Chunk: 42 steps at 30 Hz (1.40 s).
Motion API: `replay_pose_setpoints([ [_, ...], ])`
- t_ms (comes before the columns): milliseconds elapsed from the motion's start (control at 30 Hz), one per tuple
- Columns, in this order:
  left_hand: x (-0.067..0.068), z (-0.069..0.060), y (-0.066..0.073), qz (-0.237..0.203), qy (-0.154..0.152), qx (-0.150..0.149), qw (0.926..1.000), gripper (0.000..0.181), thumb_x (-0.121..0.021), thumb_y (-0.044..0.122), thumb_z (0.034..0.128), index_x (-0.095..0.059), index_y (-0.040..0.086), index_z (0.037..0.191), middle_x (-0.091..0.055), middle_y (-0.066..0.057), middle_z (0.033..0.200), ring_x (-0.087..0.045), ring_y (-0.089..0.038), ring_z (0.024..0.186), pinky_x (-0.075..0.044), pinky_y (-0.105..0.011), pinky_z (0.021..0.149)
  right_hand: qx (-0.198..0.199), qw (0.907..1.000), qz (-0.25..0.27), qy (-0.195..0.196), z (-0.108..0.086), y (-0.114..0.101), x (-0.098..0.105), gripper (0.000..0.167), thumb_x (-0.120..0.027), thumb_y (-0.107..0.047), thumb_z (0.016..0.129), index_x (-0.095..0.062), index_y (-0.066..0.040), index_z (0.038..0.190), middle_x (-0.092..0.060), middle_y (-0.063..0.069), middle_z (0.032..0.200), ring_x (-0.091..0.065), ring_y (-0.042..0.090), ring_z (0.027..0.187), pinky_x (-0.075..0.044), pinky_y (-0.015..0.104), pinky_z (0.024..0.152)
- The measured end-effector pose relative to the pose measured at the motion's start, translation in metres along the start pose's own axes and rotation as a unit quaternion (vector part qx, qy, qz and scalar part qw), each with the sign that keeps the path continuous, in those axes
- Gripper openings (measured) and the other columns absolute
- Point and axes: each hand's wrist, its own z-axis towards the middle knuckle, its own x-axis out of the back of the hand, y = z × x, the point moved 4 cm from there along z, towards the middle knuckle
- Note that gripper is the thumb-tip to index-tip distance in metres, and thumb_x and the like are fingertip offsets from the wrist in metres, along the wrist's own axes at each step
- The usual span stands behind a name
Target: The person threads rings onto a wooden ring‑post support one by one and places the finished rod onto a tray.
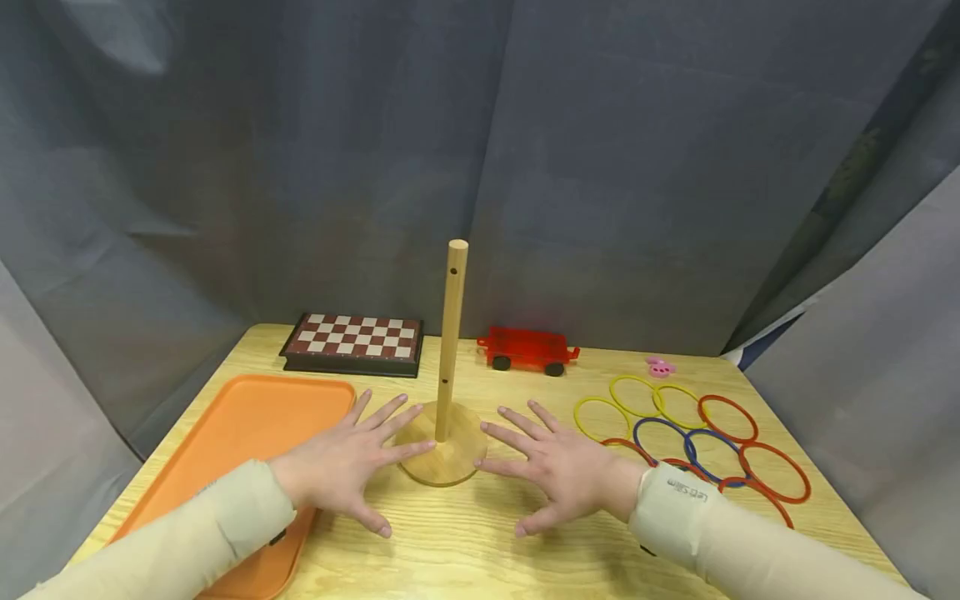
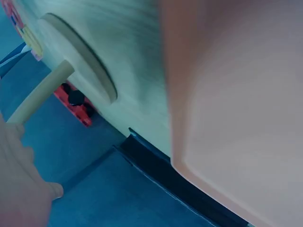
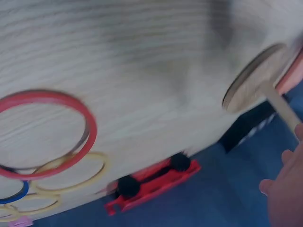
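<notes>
A wooden post (image 1: pixel 450 333) stands upright on a round wooden base (image 1: pixel 457 450) mid-table. To its left my left hand (image 1: pixel 348 462) is spread palm down, partly above the orange tray (image 1: pixel 285 408). On the other side my right hand (image 1: pixel 566 467) is spread the same way, holding nothing. Colored rings, yellow (image 1: pixel 596 400), blue (image 1: pixel 712 477) and red (image 1: pixel 783 496), lie at the right, some overlapping. The left wrist view shows the left hand (image 2: pixel 23 179) near the post (image 2: pixel 42 92); the right wrist view shows the right hand (image 3: pixel 289 189) by the post (image 3: pixel 284 109). My right forearm hides part of the rings.
A checkered board box (image 1: pixel 352 346) sits at the back left of the table (image 1: pixel 435 554). Behind the post, slightly right, is a red wheeled cart (image 1: pixel 527 348). A small pink item (image 1: pixel 661 367) lies beyond the rings. Grey curtains (image 1: pixel 360 167) hang behind the table.
</notes>
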Motion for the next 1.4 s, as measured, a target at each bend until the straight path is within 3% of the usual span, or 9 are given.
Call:
replay_pose_setpoints([
  [267, 0.009, 0.015, -0.014, -0.069, 0.022, 0.048, 0.9963, 0.113, -0.075, 0.075, 0.0753, -0.028, 0.027, 0.166, -0.002, -0.013, 0.173, 0.001, -0.037, 0.157, -0.002, -0.066, 0.121, -0.053, 0.9971, 0.019, 0.052, -0.021, 0.03, 0.011, 0.085, -0.063, -0.069, 0.092, -0.041, -0.024, 0.161, -0.024, 0.015, 0.169, -0.02, 0.044, 0.153, -0.018, 0.069, 0.118],
  [433, 0.004, 0.02, -0.026, -0.141, 0.039, 0.089, 0.9852, 0.11, -0.078, 0.066, 0.0808, -0.025, 0.023, 0.167, -0.002, -0.017, 0.172, -0.002, -0.04, 0.157, -0.005, -0.062, 0.123, -0.102, 0.9914, 0.046, 0.068, -0.039, 0.045, 0.017, 0.082, -0.064, -0.065, 0.094, -0.041, -0.024, 0.161, -0.023, 0.014, 0.169, -0.02, 0.042, 0.154, -0.022, 0.069, 0.117],
  [567, -0.003, 0.02, -0.034, -0.189, 0.043, 0.131, 0.9722, 0.105, -0.077, 0.059, 0.0871, -0.022, 0.016, 0.167, -0.006, -0.023, 0.17, -0.007, -0.044, 0.156, -0.013, -0.065, 0.122, -0.155, 0.9789, 0.097, 0.093, -0.057, 0.057, 0.022, 0.08, -0.069, -0.055, 0.095, -0.038, -0.023, 0.162, -0.025, 0.016, 0.168, -0.026, 0.044, 0.151, -0.026, 0.07, 0.115],
  [667, -0.007, 0.023, -0.038, -0.219, 0.03, 0.164, 0.9613, 0.103, -0.074, 0.054, 0.0912, -0.02, 0.01, 0.166, -0.01, -0.026, 0.169, -0.012, -0.046, 0.154, -0.02, -0.068, 0.118, -0.212, 0.9597, 0.146, 0.113, -0.078, 0.071, 0.024, 0.075, -0.068, -0.047, 0.098, -0.038, -0.02, 0.162, -0.029, 0.018, 0.166, -0.036, 0.044, 0.145, -0.033, 0.069, 0.111],
  [833, -0.015, 0.037, -0.034, -0.276, -0.013, 0.194, 0.9415, 0.107, -0.075, 0.051, 0.0919, -0.015, 0.0, 0.165, -0.014, -0.031, 0.166, -0.018, -0.051, 0.151, -0.024, -0.066, 0.118, -0.321, 0.9081, 0.232, 0.135, -0.122, 0.095, 0.019, 0.062, -0.063, -0.036, 0.104, -0.043, -0.01, 0.157, -0.037, 0.022, 0.159, -0.042, 0.05, 0.139, -0.041, 0.07, 0.103],
  [1000, -0.025, 0.044, -0.03, -0.292, -0.035, 0.216, 0.9311, 0.117, -0.084, 0.048, 0.085, -0.016, -0.009, 0.161, -0.017, -0.036, 0.163, -0.022, -0.052, 0.15, -0.024, -0.062, 0.119, -0.406, 0.8528, 0.294, 0.145, -0.165, 0.119, 0.001, 0.05, -0.058, -0.029, 0.107, -0.055, 0.007, 0.143, -0.056, 0.031, 0.14, -0.057, 0.05, 0.123, -0.051, 0.062, 0.096],
  [1167, -0.035, 0.047, -0.027, -0.289, -0.036, 0.219, 0.9311, 0.116, -0.089, 0.042, 0.0813, -0.02, -0.01, 0.16, -0.02, -0.033, 0.164, -0.025, -0.046, 0.15, -0.025, -0.056, 0.121, -0.47, 0.7755, 0.393, 0.153, -0.217, 0.13, -0.024, 0.055, -0.052, -0.028, 0.11, -0.047, 0.015, 0.145, -0.061, 0.028, 0.135, -0.068, 0.028, 0.113, -0.058, 0.036, 0.089],
  [1267, -0.039, 0.05, -0.025, -0.284, -0.034, 0.207, 0.9355, 0.115, -0.089, 0.041, 0.0807, -0.023, -0.011, 0.159, -0.023, -0.03, 0.164, -0.026, -0.044, 0.151, -0.024, -0.053, 0.122, -0.477, 0.7287, 0.46, 0.173, -0.251, 0.132, -0.037, 0.056, -0.05, -0.025, 0.111, -0.042, 0.018, 0.146, -0.067, 0.007, 0.124, -0.067, 0.003, 0.104, -0.056, 0.022, 0.084],
  [1400, -0.039, 0.054, -0.022, -0.284, -0.032, 0.193, 0.9386, 0.113, -0.091, 0.038, 0.0797, -0.025, -0.012, 0.158, -0.025, -0.032, 0.163, -0.027, -0.045, 0.15, -0.026, -0.054, 0.121, -0.446, 0.6642, 0.564, 0.205, -0.289, 0.129, -0.055, 0.028, -0.047, -0.012, 0.111, -0.06, 0.002, 0.132, -0.067, -0.016, 0.11, -0.065, -0.005, 0.098, -0.057, 0.021, 0.083],
])
